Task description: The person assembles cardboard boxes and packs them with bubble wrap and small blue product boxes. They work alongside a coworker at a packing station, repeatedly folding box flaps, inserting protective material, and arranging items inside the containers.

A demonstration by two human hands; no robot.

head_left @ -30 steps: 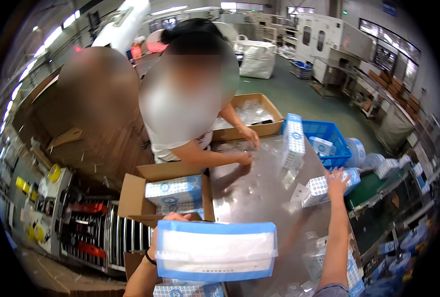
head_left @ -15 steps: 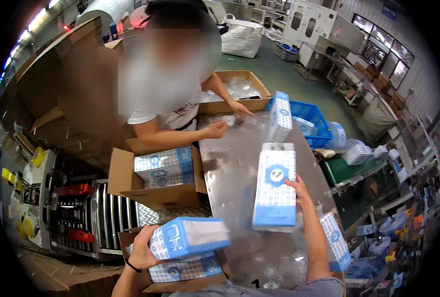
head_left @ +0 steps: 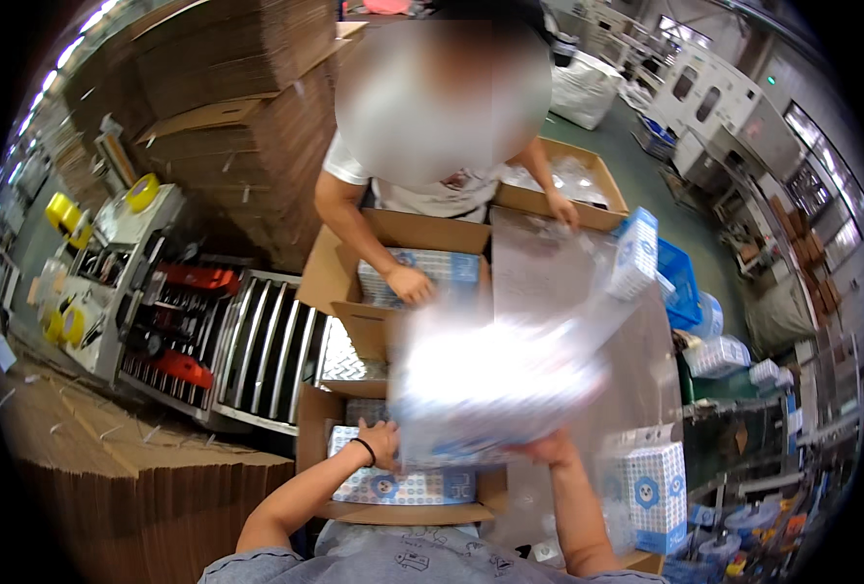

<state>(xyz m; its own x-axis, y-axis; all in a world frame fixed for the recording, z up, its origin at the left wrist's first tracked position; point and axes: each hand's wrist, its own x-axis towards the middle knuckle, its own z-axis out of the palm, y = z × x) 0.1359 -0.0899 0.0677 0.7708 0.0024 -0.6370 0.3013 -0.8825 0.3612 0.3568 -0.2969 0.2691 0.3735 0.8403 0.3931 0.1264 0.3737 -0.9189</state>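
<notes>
Tabletop and near carton: the blurred package, held above both, could catch the carton's rim if lowered tilted, or dent the packed package if dropped. Right hand: fingers grip its lower edge; uneven support risks slipping. Left hand: fingers at the packed package; grip indeterminate.

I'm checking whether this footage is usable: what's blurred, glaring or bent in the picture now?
Head view: the package by the right hand is streaked with blur, its middle washed out white; same head view: ceiling lights curve along the left rim, corners go black.
</notes>
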